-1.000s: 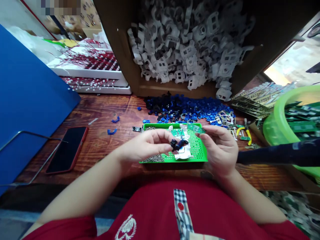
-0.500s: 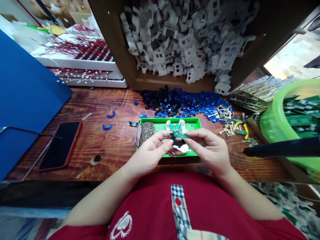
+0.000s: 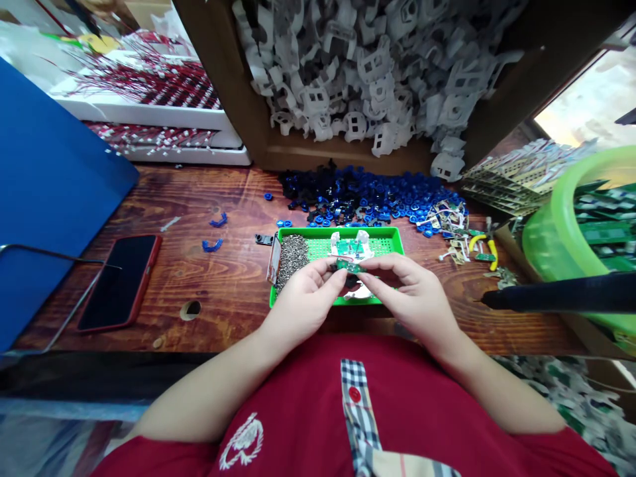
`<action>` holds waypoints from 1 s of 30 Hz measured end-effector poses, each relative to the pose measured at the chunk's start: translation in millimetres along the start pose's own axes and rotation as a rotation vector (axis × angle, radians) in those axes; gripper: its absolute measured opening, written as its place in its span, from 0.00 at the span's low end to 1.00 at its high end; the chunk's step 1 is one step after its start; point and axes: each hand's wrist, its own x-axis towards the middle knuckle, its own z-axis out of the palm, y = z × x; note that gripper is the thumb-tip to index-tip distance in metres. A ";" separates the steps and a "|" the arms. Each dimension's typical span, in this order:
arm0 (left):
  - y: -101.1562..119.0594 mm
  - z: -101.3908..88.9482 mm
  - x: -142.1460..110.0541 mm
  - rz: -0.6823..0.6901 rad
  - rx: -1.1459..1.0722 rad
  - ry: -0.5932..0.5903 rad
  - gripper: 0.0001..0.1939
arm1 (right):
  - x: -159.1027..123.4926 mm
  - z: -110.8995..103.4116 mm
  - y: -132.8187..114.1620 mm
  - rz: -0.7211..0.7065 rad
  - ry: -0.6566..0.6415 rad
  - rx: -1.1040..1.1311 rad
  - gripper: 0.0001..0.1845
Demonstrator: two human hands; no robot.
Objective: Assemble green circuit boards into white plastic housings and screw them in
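One small green circuit board (image 3: 350, 265), speckled, with a dark piece beneath. It lies between both hands' fingertips, the left grip (image 3: 338, 273) and right grip (image 3: 364, 268) pinching its opposite ends.

The tray (image 3: 392, 233) is bright green, with silver-grey screws (image 3: 293, 258) at its nine o'clock. Taking the tray as the clock's centre, the table (image 3: 233, 291) is reddish brown with darker grain streaks. At twelve, the heaped small parts (image 3: 368, 195) run from black to vivid blue; beyond, the box (image 3: 278, 157) is brown and its mouldings (image 3: 377, 93) translucent white. At three, the pliers' handles (image 3: 491, 255) are yellow and the basket (image 3: 559, 225) lime green. At nine, the phone (image 3: 116, 281) is black, edged red. Towards ten, wires (image 3: 173, 79) are red, tipped white. At six, the shirt (image 3: 422, 411) is crimson, its placket (image 3: 355, 404) black-and-white checked.
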 end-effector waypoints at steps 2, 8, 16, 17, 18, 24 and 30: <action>-1.7 -0.4 0.4 0.040 0.057 0.013 0.14 | -0.1 1.2 -0.2 0.001 0.008 0.003 0.10; -4.4 -0.3 -3.2 0.150 0.187 0.043 0.16 | -2.0 4.3 -2.6 -0.106 0.043 -0.106 0.10; -1.0 2.3 -4.5 0.174 0.140 0.047 0.13 | -6.4 7.5 -2.2 -0.285 0.077 -0.254 0.14; -0.8 2.4 -4.7 0.180 0.140 0.050 0.13 | -6.9 7.7 -2.0 -0.309 0.078 -0.280 0.15; -0.6 2.4 -4.9 0.186 0.143 0.055 0.12 | -7.3 7.9 -1.8 -0.334 0.078 -0.305 0.16; -1.3 2.4 -5.8 0.258 0.196 0.077 0.11 | -9.9 8.5 -1.9 -0.400 0.098 -0.411 0.19; -2.8 3.4 -4.7 0.234 0.107 0.068 0.12 | -9.5 10.1 -2.2 -0.369 0.119 -0.344 0.17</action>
